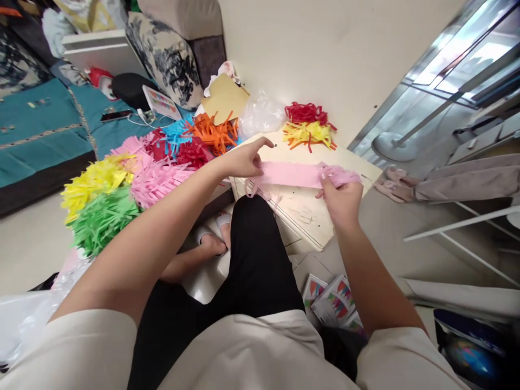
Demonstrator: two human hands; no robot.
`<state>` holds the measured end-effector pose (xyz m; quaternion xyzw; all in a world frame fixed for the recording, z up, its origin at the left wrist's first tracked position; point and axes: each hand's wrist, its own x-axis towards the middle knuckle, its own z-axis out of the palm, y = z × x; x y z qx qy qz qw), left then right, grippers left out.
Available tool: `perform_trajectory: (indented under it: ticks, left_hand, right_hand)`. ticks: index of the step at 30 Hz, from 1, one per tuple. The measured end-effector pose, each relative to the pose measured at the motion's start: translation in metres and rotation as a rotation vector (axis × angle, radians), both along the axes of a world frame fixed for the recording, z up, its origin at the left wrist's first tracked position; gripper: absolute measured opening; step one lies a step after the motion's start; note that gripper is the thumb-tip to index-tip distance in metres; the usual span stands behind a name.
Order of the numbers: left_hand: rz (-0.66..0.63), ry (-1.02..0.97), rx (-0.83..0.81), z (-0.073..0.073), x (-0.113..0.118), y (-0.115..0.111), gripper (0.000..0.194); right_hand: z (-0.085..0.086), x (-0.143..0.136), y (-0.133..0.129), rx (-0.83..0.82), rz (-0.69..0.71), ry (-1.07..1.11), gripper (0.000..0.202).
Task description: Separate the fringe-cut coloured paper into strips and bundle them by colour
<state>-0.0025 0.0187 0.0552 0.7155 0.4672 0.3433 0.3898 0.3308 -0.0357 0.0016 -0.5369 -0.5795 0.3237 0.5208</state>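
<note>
A strip of pink tissue paper (290, 174) is stretched between my two hands above a small cream table (303, 208). My left hand (246, 158) pinches its left end, with the index finger lifted out over the table. Thin pink strands hang below that end. My right hand (342, 199) grips the other end, where the paper is bunched and cut into fringe. Behind the strip, a red fringe bundle (306, 112) and a yellow fringe bundle (307, 133) lie on the tabletop.
Left of the table are heaped fringed papers: yellow (95, 181), green (105, 219), pink (160, 181) and orange (213, 132). A clear plastic bag (262, 114) rests at the table's back. Printed packets (335, 300) lie on the floor. Another person's legs (467, 179) are at right.
</note>
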Motion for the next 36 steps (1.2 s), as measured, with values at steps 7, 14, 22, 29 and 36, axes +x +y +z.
perform_trajectory:
  ticks: [7, 14, 22, 29, 36]
  left_hand:
    - [-0.048, 0.463, 0.405, -0.005, 0.072, -0.030, 0.038]
    - [-0.322, 0.881, 0.389, -0.037, 0.140, -0.078, 0.030]
    - [-0.275, 0.882, 0.387, -0.056, 0.132, -0.073, 0.034]
    - [-0.261, 0.698, 0.349, -0.071, 0.123, -0.073, 0.035]
    - [-0.183, 0.579, 0.295, -0.069, 0.110, -0.065, 0.026]
  right_hand:
    - [-0.026, 0.000, -0.008, -0.142, -0.190, -0.005, 0.031]
    - [-0.037, 0.029, -0.036, -0.312, -0.242, -0.077, 0.042]
    - [-0.027, 0.091, -0.067, -0.125, -0.540, -0.519, 0.042]
    - [-0.013, 0.042, -0.061, 0.181, 0.258, -0.836, 0.028]
    - [-0.013, 0.038, -0.030, -0.005, 0.360, -0.863, 0.028]
